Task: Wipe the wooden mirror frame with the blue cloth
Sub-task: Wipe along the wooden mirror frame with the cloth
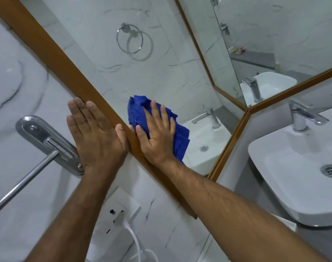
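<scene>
The wooden mirror frame (53,57) runs diagonally from the top left down to the centre, and its lower edge (231,137) turns off to the right. My right hand (155,137) lies flat on the blue cloth (136,110), pressing it against the mirror glass just inside the frame's left edge, thumb touching the wood. My left hand (93,133) rests flat and open on the marble wall, its thumb and fingertips against the frame's outer side. Part of the cloth is hidden under my right palm.
A chrome towel bar with its wall bracket (48,142) sits left of my left hand. Below is a white socket plate with a plug and cable (121,214). A white basin (297,173) with a chrome tap (301,118) stands at the right. A towel ring (130,37) shows in the mirror.
</scene>
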The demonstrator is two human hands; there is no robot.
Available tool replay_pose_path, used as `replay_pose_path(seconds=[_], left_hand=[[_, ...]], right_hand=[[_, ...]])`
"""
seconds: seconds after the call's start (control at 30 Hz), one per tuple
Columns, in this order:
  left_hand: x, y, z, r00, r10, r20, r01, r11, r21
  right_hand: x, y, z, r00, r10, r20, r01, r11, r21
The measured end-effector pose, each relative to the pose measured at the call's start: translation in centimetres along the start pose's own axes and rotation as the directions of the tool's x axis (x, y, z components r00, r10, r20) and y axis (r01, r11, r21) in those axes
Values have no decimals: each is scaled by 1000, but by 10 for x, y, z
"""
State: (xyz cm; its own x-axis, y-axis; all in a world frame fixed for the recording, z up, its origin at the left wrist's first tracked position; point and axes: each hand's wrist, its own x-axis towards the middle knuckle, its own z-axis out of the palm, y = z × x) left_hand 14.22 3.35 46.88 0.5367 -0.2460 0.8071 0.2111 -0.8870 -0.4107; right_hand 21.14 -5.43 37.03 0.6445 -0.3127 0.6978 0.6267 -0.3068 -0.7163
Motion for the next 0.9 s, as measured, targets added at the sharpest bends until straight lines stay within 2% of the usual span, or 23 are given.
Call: replay_pose_path(seconds=[0.23, 0.4, 0.53, 0.63, 0.7, 0.77, 0.83, 0.9], left_hand=[[-11, 16, 15, 991, -115, -68, 115, 993, -13], [-15, 25, 21, 985, -143, -98, 144, 990, -4], [-14, 25, 24, 981, -141, -132, 144, 990, 11], [-16, 25, 24, 984, -140, -112, 142, 990, 11], [-16, 25, 23, 985, -135, -110, 137, 991, 8], [-17, 25, 23, 984, -141, -113, 142, 990, -1], [-17, 24, 21, 984, -139, -112, 138, 990, -12], [-17, 23, 23, 988, -127, -90, 126, 992, -17]], right_hand=[[-88, 75, 4, 944, 330, -11, -325, 934, 145], [-163, 137, -12, 792, 607, 57, -606, 773, 190], [-184, 156, -24, 784, 596, 176, -615, 785, 81], [-185, 159, -35, 762, 609, 218, -616, 787, -45], [-194, 163, -48, 762, 587, 273, -561, 809, -174], [-212, 168, -60, 726, 562, 396, -469, 826, -312], [-222, 169, -71, 655, 571, 494, -392, 817, -424], [-217, 165, -80, 635, 590, 499, -391, 803, -450]])
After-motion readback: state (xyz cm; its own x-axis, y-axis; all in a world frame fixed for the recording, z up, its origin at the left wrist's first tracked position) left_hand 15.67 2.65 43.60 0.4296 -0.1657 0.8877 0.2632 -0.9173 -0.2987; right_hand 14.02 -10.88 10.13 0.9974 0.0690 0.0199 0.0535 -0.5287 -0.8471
